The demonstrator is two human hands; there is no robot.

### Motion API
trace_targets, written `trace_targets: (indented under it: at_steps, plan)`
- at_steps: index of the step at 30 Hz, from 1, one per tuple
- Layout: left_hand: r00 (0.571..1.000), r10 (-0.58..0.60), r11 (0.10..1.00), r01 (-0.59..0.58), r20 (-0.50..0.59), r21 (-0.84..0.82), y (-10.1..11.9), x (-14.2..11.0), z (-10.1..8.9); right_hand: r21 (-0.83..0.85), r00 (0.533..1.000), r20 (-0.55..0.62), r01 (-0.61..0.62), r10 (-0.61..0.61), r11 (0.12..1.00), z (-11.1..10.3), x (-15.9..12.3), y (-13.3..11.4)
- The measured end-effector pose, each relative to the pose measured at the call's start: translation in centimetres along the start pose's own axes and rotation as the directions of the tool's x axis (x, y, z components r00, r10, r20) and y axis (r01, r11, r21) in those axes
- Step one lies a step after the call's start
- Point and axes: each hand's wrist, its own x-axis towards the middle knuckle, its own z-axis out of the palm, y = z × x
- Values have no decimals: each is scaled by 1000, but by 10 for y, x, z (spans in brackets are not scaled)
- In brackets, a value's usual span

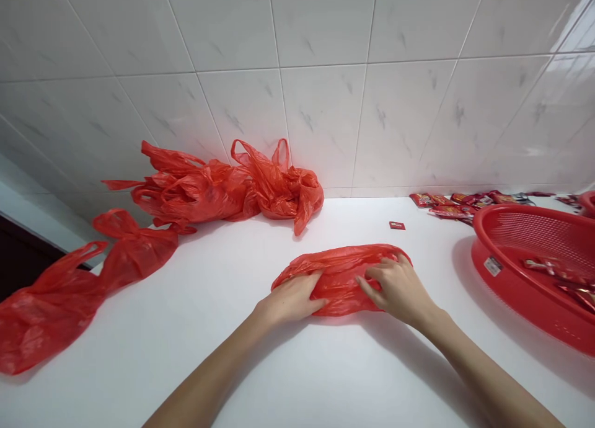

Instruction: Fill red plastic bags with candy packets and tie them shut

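A red plastic bag (344,285) lies spread sideways on the white table, its mouth stretched between my two hands. My left hand (292,298) grips its left side, fingertips tucked behind the film and thumb at the front edge. At the bag's right side, my right hand (395,285) has its fingers curled into the mouth, the thumb pointing left. Some fingertips of both hands are hidden by the film. Inside the bag I can make out only folds of red plastic.
Filled, tied red bags (199,192) line the wall and the table's left side. To the right stands a red perforated basket (515,285) with some wrapped items inside. Several red packets (450,205) lie behind it, and one small red packet (396,225) lies apart.
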Motion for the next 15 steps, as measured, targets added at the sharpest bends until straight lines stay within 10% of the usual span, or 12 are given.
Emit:
trace_targets:
  at_steps: [10, 15]
  plan:
    - [962, 116, 993, -120, -246, 0, 14, 2, 4, -105, 986, 87, 148, -139, 983, 15, 5, -3]
    - [983, -20, 994, 39, -183, 105, 8, 3, -1, -121, 988, 104, 127, -115, 984, 23, 6, -3]
